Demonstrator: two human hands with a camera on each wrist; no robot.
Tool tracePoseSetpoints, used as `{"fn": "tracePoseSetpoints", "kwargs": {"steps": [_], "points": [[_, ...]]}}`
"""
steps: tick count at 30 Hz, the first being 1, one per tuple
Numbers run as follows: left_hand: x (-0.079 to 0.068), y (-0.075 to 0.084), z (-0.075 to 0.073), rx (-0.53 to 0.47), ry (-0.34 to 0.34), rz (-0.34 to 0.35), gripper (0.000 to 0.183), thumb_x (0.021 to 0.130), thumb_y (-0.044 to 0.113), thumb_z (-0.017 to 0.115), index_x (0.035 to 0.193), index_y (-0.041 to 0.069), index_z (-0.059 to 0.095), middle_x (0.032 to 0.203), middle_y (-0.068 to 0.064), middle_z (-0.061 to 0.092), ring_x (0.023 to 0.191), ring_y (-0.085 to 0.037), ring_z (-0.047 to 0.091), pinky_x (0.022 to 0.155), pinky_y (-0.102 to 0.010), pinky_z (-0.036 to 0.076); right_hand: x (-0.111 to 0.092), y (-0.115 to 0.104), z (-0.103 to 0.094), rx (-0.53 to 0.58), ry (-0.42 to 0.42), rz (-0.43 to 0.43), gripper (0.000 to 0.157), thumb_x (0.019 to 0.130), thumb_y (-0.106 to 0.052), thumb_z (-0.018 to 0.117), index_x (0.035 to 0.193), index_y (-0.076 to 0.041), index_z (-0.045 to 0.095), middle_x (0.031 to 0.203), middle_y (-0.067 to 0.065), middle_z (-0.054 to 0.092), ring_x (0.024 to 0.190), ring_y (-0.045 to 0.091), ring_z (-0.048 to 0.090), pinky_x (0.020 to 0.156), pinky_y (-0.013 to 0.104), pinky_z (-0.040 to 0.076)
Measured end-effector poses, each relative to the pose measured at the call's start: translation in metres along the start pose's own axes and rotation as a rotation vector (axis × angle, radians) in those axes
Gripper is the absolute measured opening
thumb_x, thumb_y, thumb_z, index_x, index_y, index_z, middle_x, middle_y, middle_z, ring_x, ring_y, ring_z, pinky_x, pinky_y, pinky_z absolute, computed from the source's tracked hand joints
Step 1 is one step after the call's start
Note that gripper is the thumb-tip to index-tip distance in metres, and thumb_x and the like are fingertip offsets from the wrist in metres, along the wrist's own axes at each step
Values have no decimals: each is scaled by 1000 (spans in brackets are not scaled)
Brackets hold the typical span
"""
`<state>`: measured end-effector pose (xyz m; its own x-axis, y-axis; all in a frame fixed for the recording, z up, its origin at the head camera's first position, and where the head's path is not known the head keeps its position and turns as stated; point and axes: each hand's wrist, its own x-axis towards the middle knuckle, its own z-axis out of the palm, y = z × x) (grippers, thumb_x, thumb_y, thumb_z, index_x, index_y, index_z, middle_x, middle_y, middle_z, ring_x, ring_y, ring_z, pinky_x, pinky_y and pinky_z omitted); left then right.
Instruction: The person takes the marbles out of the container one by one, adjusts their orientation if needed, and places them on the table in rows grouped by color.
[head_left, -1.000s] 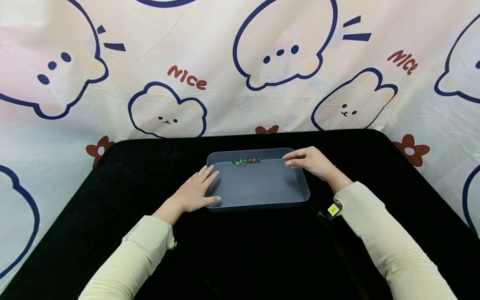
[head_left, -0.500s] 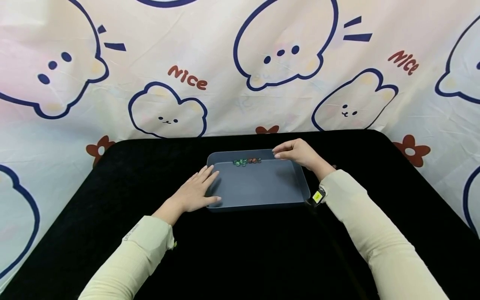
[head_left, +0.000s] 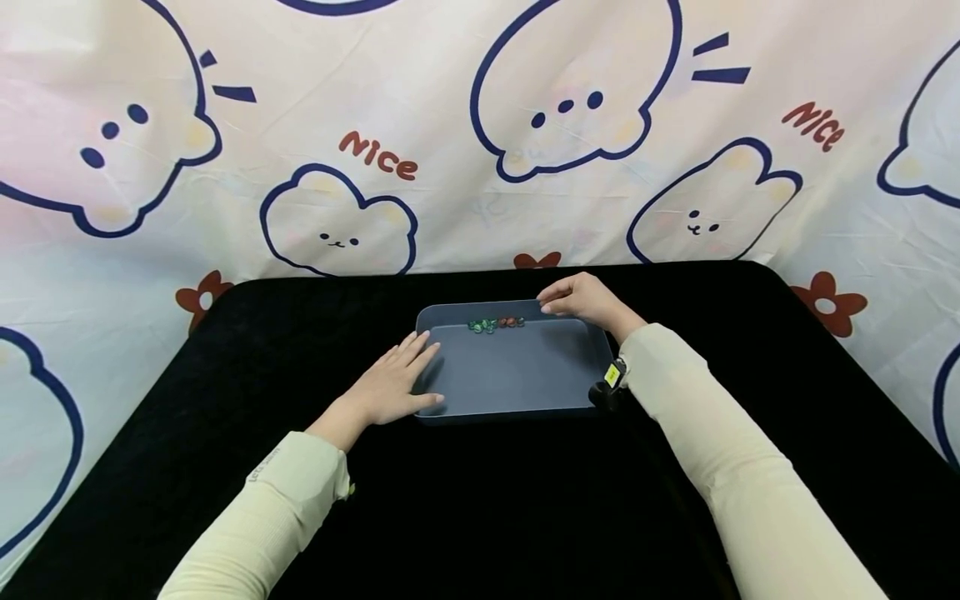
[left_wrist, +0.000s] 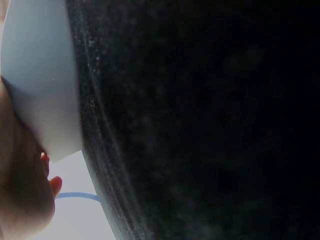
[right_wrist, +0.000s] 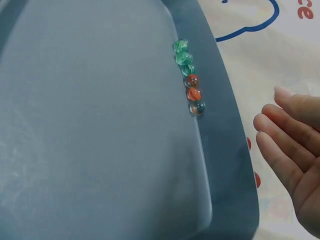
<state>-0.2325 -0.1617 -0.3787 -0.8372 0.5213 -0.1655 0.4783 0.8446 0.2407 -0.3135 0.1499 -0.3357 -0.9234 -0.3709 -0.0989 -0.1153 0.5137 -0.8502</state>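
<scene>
A shallow grey-blue tray (head_left: 517, 375) lies on the black tabletop. Along its far inner edge sit several glass marbles: green marbles (head_left: 482, 326) on the left, orange-red marbles (right_wrist: 194, 93) beside them, and a clear dark-streaked marble (right_wrist: 197, 107) at the right end. My left hand (head_left: 390, 387) rests with spread fingers over the tray's left rim; the left wrist view catches it against the outer wall. To the right of the marbles, my right hand (head_left: 581, 298) is at the far rim, fingers loosely bent. Its palm side in the right wrist view shows nothing held.
Black cloth (head_left: 480, 508) covers the table around the tray. Behind it hangs a pale curtain (head_left: 480, 208) with cartoon figures. A dark wrist device with a yellow screen (head_left: 614, 374) on the right wrist overlaps the tray's near right corner.
My right hand has moved left along the tray's far side, closer to the marbles, and slightly away from me. The left hand and the marbles have kept their places.
</scene>
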Motion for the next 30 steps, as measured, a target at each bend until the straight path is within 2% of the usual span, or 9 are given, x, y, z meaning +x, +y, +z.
{"fn": "tracePoseSetpoints", "kwargs": {"steps": [5,14,20,30], "points": [[-1,1,-2,-6,-8,0,78,81,56,43,140,13,14,144,-7,2,129,-21,-5,102,-42,6,7,1,5,-56,-5,-15,29,80,-7,61,107,2,60,103,15,60,89,23,58,78,37,45],[-2,2,-4,-13,-10,1,78,82,56,42,140,13,14,144,-7,2,129,-21,-5,102,-41,6,22,3,15,-230,-49,-34,29,79,-9,63,106,0,61,100,13,61,90,23,57,75,32,45],[-1,2,-3,-8,-7,1,77,82,56,42,140,13,14,144,-7,2,129,-21,-5,102,-41,6,28,6,21,-251,-62,-2,29,79,-8,62,107,-3,61,102,12,61,92,22,56,77,33,44],[-2,2,-3,-14,-9,-1,77,82,55,43,140,13,14,144,-7,2,129,-21,-5,102,-41,6,30,6,30,-284,-77,4,32,79,-5,61,110,-2,59,106,13,59,95,23,55,78,33,44]]}}
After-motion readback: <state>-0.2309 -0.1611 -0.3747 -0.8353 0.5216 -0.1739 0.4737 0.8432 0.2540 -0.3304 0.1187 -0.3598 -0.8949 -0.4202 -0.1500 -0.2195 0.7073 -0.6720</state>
